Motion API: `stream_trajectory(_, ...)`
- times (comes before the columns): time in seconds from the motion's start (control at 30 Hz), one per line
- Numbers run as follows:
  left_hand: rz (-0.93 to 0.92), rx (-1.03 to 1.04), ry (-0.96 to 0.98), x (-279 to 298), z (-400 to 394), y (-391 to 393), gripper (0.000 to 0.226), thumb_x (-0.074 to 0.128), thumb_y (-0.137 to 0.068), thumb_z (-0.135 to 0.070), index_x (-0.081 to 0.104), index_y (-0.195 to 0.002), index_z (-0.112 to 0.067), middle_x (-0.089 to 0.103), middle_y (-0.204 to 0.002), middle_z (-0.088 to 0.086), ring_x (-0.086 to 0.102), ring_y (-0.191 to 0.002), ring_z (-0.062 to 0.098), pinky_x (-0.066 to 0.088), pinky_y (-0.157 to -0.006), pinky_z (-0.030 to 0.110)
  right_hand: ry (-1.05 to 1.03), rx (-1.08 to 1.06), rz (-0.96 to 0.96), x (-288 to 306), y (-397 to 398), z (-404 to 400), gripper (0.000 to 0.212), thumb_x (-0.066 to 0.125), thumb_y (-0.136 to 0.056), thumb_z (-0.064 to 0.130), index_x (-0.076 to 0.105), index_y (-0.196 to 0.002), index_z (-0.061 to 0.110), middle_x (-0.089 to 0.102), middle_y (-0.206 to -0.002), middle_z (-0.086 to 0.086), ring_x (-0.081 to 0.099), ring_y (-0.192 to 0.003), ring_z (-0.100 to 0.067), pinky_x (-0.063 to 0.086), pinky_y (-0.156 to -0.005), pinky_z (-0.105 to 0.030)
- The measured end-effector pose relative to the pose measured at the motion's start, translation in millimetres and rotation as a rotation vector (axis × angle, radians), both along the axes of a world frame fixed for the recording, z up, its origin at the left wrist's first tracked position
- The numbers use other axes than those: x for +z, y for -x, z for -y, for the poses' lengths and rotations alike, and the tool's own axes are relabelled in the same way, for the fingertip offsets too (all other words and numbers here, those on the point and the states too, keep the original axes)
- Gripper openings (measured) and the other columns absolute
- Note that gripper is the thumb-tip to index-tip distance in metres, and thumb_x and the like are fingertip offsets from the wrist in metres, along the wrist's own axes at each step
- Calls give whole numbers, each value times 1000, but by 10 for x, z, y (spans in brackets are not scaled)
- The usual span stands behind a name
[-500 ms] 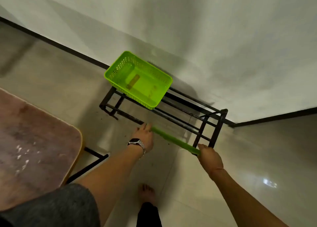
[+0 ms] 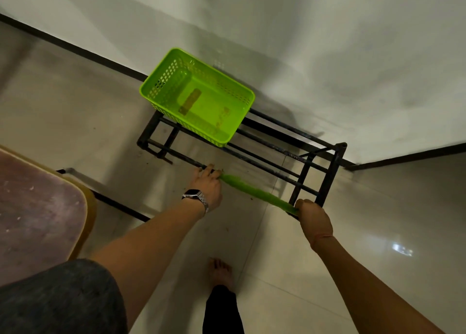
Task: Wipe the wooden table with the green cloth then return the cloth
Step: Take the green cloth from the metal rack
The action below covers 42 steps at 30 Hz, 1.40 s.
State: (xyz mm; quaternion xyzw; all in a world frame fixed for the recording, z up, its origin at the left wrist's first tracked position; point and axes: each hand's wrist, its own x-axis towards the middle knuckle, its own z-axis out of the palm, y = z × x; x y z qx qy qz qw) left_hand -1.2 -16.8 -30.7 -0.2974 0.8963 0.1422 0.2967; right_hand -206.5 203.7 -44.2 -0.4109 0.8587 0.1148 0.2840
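Left hand (image 2: 208, 187) and right hand (image 2: 312, 219) fingers each grip an end of the rolled green cloth (image 2: 257, 195), stretched along the black rack's (image 2: 330, 177) front rail; wiping judged done; return pending.

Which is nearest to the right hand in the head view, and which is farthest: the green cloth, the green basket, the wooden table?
From the right hand:
1. green cloth, gripped by it at one end, stretched toward the left hand.
2. green basket, up on the black rack, by the wall.
3. wooden table, far left.
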Motion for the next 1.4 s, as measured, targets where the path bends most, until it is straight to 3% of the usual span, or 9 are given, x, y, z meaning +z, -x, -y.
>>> stream_trajectory(0.4,-5,69,107,637,-182,86,34,49,-88,-24,64,-116,-13,51,-130,3,34,-129,27,21,-110,47,253,-57,75,421,-112,-201,8,59,-93,8,52,-88,8,58,-75,-11,52,-63,-23,41,-54,-34)
stream_trajectory(0.6,-32,108,91,1647,-188,146,31,44,-95,-21,64,-116,-12,53,-125,10,42,-118,31,27,-103,45,457,-179,140,1244,-248,-295,29,65,-82,-5,66,-104,14,69,-94,-7,64,-81,-24,48,-73,-33)
stream_trajectory(0.7,-172,143,121,2275,-97,78,28,46,-94,-21,66,-112,-13,55,-122,10,45,-115,30,30,-98,42,546,-244,71,1786,-316,-143,34,68,-74,-15,71,-101,6,72,-96,-19,65,-82,-23,40,-74,-19)
stream_trajectory(0.77,-278,179,175,2708,-7,20,24,49,-93,-23,67,-105,-13,55,-119,8,48,-110,29,33,-92,40,683,-274,53,2240,-425,3,26,67,-78,-6,70,-93,15,70,-90,-17,55,-75,2,36,-70,-2)
stream_trajectory(0.87,-416,241,282,3370,229,-224,22,53,-90,-29,68,-99,-14,55,-116,6,49,-106,28,34,-86,40,886,-310,63,2912,-659,306,18,59,-84,11,64,-90,27,66,-88,-14,51,-75,7,31,-70,7)
stream_trajectory(0.97,-525,341,359,3966,522,-702,30,50,-91,-33,66,-106,-13,52,-128,4,49,-111,28,35,-91,41,1022,-231,142,3527,-928,684,21,58,-90,3,66,-93,22,66,-95,-12,52,-82,16,36,-73,1)
stream_trajectory(1.1,-576,516,461,4465,770,-1676,45,47,-92,-37,54,-127,-10,39,-148,-1,45,-120,27,35,-95,42,1160,-58,339,4139,-1530,1194,24,53,-96,13,69,-108,27,69,-114,8,61,-104,-1,46,-86,-12)
stream_trajectory(1.23,-541,652,573,4417,648,-2933,46,44,-92,-39,54,-131,-18,35,-153,-7,43,-124,25,35,-91,39,1182,366,362,4277,-2389,1565,28,47,-93,21,67,-112,22,64,-114,14,58,-101,-4,46,-91,-21)
stream_trajectory(1.4,-298,778,434,3786,55,-4243,40,45,-94,-35,57,-129,-20,42,-150,-5,45,-126,23,35,-94,38,624,729,517,3759,-3321,1587,22,60,-91,4,72,-108,11,70,-120,-6,64,-112,-24,48,-99,-40)
